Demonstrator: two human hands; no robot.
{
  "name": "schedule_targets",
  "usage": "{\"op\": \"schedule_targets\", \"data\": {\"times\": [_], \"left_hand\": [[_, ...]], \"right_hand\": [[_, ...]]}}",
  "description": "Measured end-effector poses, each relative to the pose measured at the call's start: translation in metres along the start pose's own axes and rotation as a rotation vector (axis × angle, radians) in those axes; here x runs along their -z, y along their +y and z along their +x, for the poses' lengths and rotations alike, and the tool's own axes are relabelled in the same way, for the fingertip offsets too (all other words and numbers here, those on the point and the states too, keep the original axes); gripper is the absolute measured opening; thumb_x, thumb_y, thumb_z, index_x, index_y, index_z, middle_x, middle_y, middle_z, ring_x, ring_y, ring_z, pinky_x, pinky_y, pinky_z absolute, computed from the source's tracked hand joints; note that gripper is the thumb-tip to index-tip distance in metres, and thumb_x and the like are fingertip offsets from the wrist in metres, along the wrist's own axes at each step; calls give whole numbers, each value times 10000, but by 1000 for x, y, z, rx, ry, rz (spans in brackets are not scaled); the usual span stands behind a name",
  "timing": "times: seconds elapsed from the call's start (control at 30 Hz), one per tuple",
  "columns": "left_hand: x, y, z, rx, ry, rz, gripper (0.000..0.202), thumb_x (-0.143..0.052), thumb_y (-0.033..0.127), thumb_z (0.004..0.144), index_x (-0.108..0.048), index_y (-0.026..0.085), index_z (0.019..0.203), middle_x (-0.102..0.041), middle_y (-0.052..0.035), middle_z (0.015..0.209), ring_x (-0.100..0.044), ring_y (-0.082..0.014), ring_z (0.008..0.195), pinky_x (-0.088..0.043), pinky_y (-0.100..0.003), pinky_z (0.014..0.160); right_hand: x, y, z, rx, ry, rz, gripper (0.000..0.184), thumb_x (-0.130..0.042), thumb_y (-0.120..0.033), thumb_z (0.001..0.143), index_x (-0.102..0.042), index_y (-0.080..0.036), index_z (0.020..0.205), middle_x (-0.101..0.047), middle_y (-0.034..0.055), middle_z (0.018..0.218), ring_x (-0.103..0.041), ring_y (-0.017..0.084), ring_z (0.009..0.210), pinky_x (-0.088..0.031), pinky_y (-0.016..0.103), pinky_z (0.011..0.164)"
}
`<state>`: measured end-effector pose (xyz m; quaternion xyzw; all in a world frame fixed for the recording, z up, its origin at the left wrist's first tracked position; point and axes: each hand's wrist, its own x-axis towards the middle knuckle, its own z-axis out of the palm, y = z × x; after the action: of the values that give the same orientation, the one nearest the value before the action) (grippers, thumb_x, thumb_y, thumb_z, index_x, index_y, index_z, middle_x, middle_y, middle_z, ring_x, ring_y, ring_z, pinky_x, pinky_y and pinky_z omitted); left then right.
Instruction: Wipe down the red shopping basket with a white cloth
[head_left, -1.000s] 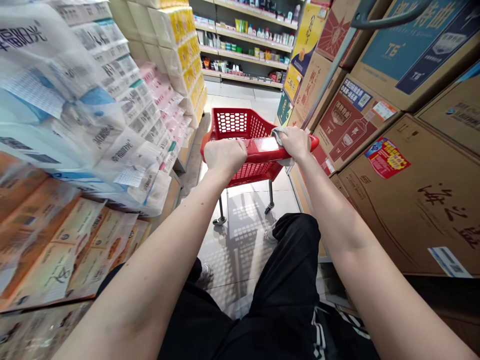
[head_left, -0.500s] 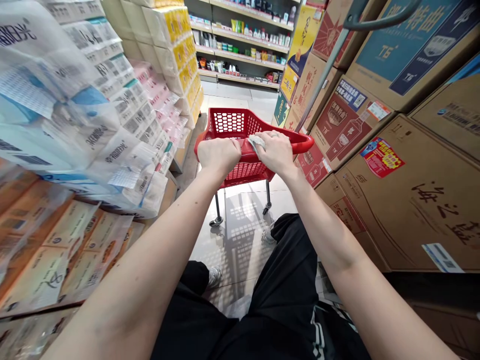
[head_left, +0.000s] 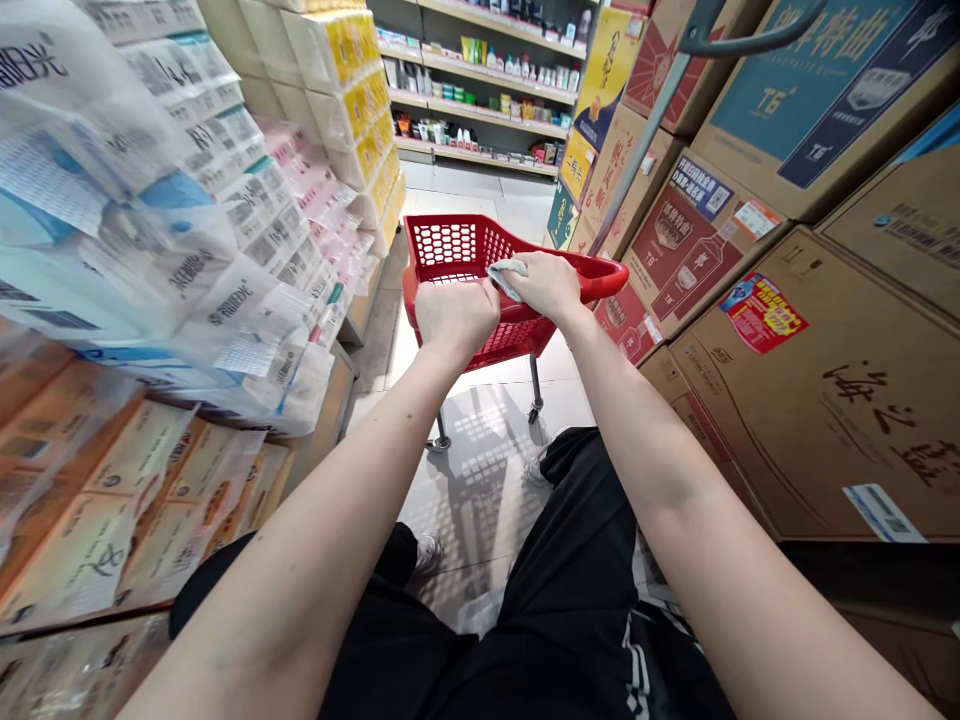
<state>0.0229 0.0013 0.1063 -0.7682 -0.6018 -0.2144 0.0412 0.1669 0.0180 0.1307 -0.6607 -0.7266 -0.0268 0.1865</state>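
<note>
A red plastic shopping cart (head_left: 457,243) stands in the aisle in front of me. My left hand (head_left: 456,315) is closed in a fist round the left part of its red handle bar (head_left: 606,277). My right hand (head_left: 546,283) presses a small grey-white cloth (head_left: 505,271) onto the middle of the handle, fingers curled over it. The two hands are almost touching. The cart's basket looks empty from here.
Stacked packs of tissue paper (head_left: 195,230) wall the left side. Brown cardboard cartons (head_left: 817,370) are piled high on the right. A shelf of bottles (head_left: 495,90) crosses the far end of the tiled floor (head_left: 480,470). My legs in black trousers are below.
My right hand has slid with the cloth from the handle's right end to its middle, up against the left hand. The cart has shifted slightly.
</note>
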Motion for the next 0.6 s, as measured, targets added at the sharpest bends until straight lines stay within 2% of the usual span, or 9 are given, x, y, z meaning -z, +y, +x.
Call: {"op": "schedule_targets", "data": {"times": [0.1,0.2,0.27,0.37,0.43,0.5,0.6], "left_hand": [[2,9,-5,-33,-41,-7,692,-118,405,944,-740,100,934,-722,-194,909,-657,-310,940,-393,-440,856],[8,9,-6,-143,-120,-4,668,-136,432,943,-731,128,945,-725,-169,924,-661,-308,936,-396,-439,874],[10,-1,-1,-188,-183,-9,668,-142,464,939,-724,140,990,-723,-161,971,-659,-313,950,-411,-429,865],[8,-26,15,-140,-292,-5,678,-144,482,930,-725,140,1002,-718,-164,1010,-647,-316,991,-433,-401,845],[3,-41,26,-162,-366,-29,654,-162,460,925,-730,142,987,-722,-154,979,-642,-298,999,-438,-372,849],[-2,-49,32,-176,-372,-49,629,-201,475,912,-735,147,968,-722,-153,964,-639,-299,999,-442,-362,850],[-6,-47,31,-166,-344,-72,592,-242,472,898,-734,147,948,-719,-160,975,-635,-303,1004,-446,-350,836]], "right_hand": [[2,7,1,-6,8,15,451,-373,-497,945,-718,-212,1003,-718,62,1007,-633,248,975,-427,318,832],[5,15,0,16,5,34,473,-377,-527,935,-731,-217,974,-722,49,981,-640,236,953,-430,305,819],[7,21,1,33,1,53,482,-384,-545,927,-738,-221,969,-723,35,982,-643,228,945,-434,300,815],[8,29,3,50,-5,79,482,-408,-561,911,-746,-224,975,-725,20,983,-646,217,940,-438,292,808],[7,34,5,57,-7,89,481,-417,-562,906,-750,-223,977,-728,17,976,-648,208,935,-439,289,808],[6,38,6,66,-8,95,477,-415,-555,910,-751,-224,984,-731,18,974,-649,200,933,-439,290,812],[6,41,7,85,-3,90,460,-404,-531,929,-742,-233,1022,-731,13,1008,-642,196,960,-436,295,831]]}}
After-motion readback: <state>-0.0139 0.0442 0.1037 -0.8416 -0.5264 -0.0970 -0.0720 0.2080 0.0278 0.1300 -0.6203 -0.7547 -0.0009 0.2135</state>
